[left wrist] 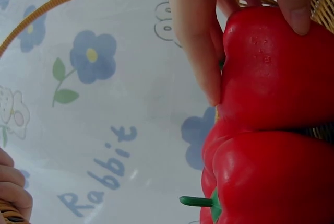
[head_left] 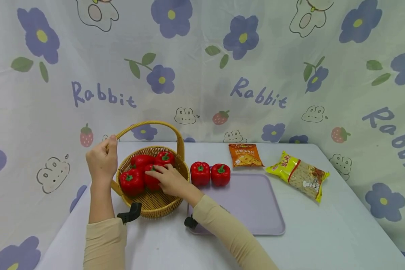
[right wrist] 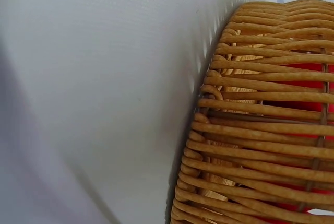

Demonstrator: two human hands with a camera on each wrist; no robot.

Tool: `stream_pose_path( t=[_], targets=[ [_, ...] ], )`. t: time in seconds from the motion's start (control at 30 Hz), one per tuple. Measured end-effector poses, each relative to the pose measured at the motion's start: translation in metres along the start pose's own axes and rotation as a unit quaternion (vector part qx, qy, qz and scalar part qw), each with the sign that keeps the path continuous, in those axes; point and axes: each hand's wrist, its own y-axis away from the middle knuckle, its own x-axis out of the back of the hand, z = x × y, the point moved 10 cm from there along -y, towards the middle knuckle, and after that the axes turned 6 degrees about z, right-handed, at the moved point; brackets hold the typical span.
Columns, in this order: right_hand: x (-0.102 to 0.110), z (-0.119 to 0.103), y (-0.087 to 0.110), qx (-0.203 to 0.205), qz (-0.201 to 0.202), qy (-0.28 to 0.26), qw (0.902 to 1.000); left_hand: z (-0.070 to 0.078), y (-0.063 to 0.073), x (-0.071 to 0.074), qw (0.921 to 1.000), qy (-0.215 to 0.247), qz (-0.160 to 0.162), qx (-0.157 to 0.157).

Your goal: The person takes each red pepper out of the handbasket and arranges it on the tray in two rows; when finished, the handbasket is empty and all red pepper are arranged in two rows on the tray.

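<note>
My left hand (head_left: 102, 161) grips the handle (head_left: 152, 122) of a wicker basket (head_left: 156, 212) from its left side. Several red bell peppers lie in the basket, among them one (head_left: 131, 182) at the left and one (head_left: 164, 158) at the back. My right hand (head_left: 173, 180) reaches inside and holds the nearest-to-centre bell pepper (head_left: 150, 179). In the left wrist view, its fingers and thumb span that same bell pepper (left wrist: 276, 72). The right wrist view shows mostly the woven basket wall (right wrist: 271, 130), with red behind the gaps.
Two red bell peppers (head_left: 200, 173) (head_left: 220, 174) sit at the back left of a lilac tray (head_left: 249, 210), right of the basket. Behind the tray lies an orange snack packet (head_left: 245, 155); a yellow bag (head_left: 298, 176) rests farther right. A patterned cloth hangs behind the white table.
</note>
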Motion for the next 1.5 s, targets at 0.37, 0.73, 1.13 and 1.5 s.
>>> stream_pose_path(
  t=[0.37, 0.73, 1.13, 1.5],
  targets=[
    [0.005, -0.001, 0.003, 0.014, 0.023, 0.020, 0.9994, -0.001, 0.002, -0.001, 1.0000, -0.001, -0.003, 0.008],
    [0.012, 0.001, 0.005, 0.010, 0.043, 0.033, 0.9985, -0.002, 0.002, -0.004, 0.9999, 0.000, -0.004, 0.012],
    [0.014, 0.003, 0.007, -0.012, 0.069, 0.053, 0.9962, 0.000, 0.003, -0.006, 1.0000, 0.001, -0.001, 0.004],
    [0.012, -0.002, 0.002, 0.006, 0.065, 0.013, 0.9978, -0.002, 0.000, -0.002, 1.0000, -0.009, 0.004, 0.001]
  ],
)
